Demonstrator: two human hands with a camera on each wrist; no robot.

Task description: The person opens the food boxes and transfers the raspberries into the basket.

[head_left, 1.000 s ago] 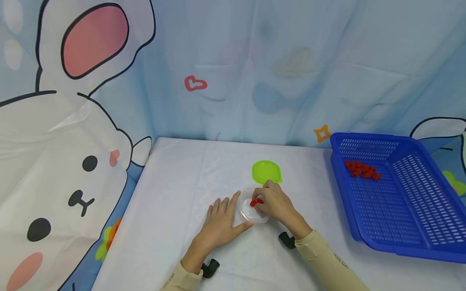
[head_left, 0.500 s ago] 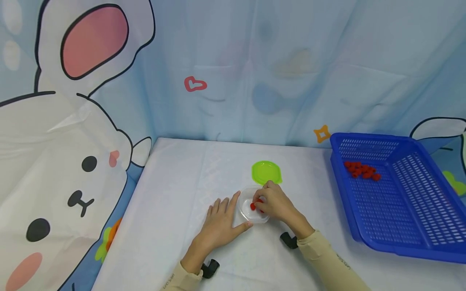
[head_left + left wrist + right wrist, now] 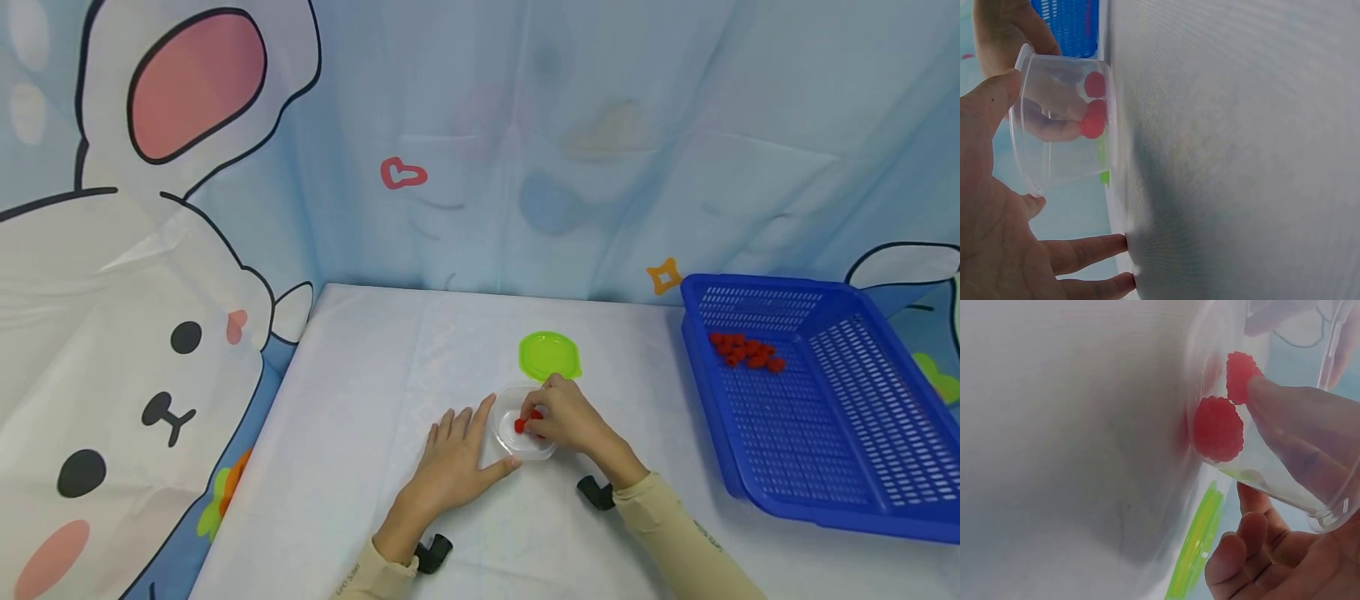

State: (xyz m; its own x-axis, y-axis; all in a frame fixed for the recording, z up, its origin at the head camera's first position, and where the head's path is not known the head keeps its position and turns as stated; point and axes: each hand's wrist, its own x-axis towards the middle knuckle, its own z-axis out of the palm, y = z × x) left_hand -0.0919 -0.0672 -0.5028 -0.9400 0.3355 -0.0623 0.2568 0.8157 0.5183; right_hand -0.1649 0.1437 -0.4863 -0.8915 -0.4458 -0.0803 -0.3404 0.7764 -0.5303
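A clear plastic cup (image 3: 508,447) stands on the white table with red raspberries inside. My left hand (image 3: 453,463) spreads its fingers beside it, the thumb and index finger touching the rim; other fingertips reach the table in the left wrist view. My right hand (image 3: 572,420) reaches into the cup from the right. Its thumb and index finger pinch a raspberry (image 3: 1239,375) low in the cup, partly covered by a fingertip. Another raspberry (image 3: 1217,429) lies beside it at the cup's bottom. The remaining right fingers curl outside the cup wall in the right wrist view.
A green lid (image 3: 549,355) lies just behind the cup. On the right, a blue plastic basket (image 3: 810,467) holds a cluster of red raspberries (image 3: 744,350). A printed blue curtain (image 3: 480,217) hangs behind the table's far edge.
The right hand's fingertips dip slightly lower in the cup, and the raspberries there shift a little. My left hand, the lid and the basket stay where they were.
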